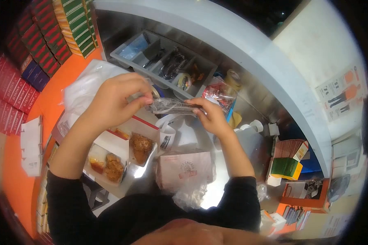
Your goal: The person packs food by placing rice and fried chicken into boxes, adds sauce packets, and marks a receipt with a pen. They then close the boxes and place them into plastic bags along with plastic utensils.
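My left hand (120,98) pinches one end of a clear plastic-wrapped packet (171,107) with something dark inside, and my right hand (210,117) grips its other end. The packet is stretched level between them above the counter; its exact contents are blurred. Below my left forearm lie two open cardboard boxes with pieces of fried chicken (114,167). Under the packet, a printed paper bag (185,169) in clear plastic rests close to my body. Behind my hands stands a grey divided tray (122,50) with similar dark wrapped items and a tape roll (184,81).
White plastic bags (90,79) lie at the left. Red boxes (13,90) and green-yellow boxes (75,26) are stacked on the orange surface at far left. A curved white ledge (241,36) rises beyond the counter. Red sachets (220,94) sit right of the tray.
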{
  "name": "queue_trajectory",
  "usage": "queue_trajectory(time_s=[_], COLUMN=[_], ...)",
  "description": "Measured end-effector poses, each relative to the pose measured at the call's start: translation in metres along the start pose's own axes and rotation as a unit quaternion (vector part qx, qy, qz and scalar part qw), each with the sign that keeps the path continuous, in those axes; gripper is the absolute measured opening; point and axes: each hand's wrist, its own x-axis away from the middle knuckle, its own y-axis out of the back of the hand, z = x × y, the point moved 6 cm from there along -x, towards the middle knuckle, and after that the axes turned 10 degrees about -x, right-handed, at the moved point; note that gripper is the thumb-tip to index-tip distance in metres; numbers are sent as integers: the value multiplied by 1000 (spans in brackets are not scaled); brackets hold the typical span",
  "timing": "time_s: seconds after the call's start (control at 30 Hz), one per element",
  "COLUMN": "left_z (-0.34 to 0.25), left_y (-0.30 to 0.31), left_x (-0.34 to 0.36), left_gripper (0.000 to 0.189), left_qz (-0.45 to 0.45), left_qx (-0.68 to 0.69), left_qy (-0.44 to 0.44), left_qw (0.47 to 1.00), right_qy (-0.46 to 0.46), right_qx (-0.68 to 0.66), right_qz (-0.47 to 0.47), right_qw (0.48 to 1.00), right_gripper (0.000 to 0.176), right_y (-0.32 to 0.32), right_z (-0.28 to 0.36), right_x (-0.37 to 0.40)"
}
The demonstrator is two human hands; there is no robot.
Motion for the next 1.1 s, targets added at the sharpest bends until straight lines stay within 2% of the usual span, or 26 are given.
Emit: queue_trajectory(time_s=[0.13, 0.23, 0.3, 0.33, 0.37, 0.4, 0.43, 0.47, 0.53, 0.57, 0.63, 0.73, 0.87, 0.93, 1.07, 1.1], left_z=[-2, 1, 18, 17, 21, 24, 22, 19, 10, 0, -6, -4, -8, -10, -13, -23], left_y=[3, 9, 11, 12, 6, -1, -4, -8, -20, -25, -32, -35, -42, -44, -48, -41], left_x=[7, 18, 32, 33, 34, 38, 37, 34, 29, 24, 21, 27, 27, 24, 20, 13], left_gripper=[8, 8, 7, 7, 6, 5, 5, 6, 7, 6, 6, 6, 6, 7, 11, 19], left_qz=[-45, -85, -135, -136, -97, -58, -58, -54, -47, -46, -64, -42, -25, -25, 8, -89], left_qx=[37, 15, 92, 91, 104, 118, 120, 86, 56, 45, 59, 16, 58, 65, 116, 69], left_qy=[27, 33, 144, 145, 215, 285, 288, 280, 273, 237, 168, 154, 168, 181, 221, 110], left_qw=[998, 996, 976, 976, 966, 950, 948, 955, 959, 969, 982, 987, 984, 981, 968, 987], right_qy=[24, 5, -22, -50, -51, 39, 129, 127, 188, 185, 107, 68, 26, -10, 57, 70], right_qx=[13, -5, -25, -45, -46, 67, 179, 179, 85, 86, 73, 76, 93, 101, 127, 109], right_qz=[22, 46, 55, 63, 65, 7, -50, -48, -106, -108, -16, 5, 19, -5, -68, -84], right_qw=[999, 999, 998, 996, 996, 997, 974, 974, 973, 973, 991, 995, 995, 995, 988, 988], right_gripper=[32, 32, 31, 29, 29, 29, 29, 29, 23, 23, 16, 14, 16, 16, 16, 16], right_y=[-1, 2, -2, -5, -7, -2, -1, -4, -8, -18, -43, -46, -42, -40, -33, -28], right_z=[4, 4, 5, 5, 7, 20, 39, 55, 98, 98, 86, 84, 85, 92, 94, 94], right_x=[-7, -14, -16, -18, -22, -29, -33, -35, -34, -34, -38, -29, -26, -26, -25, -25])
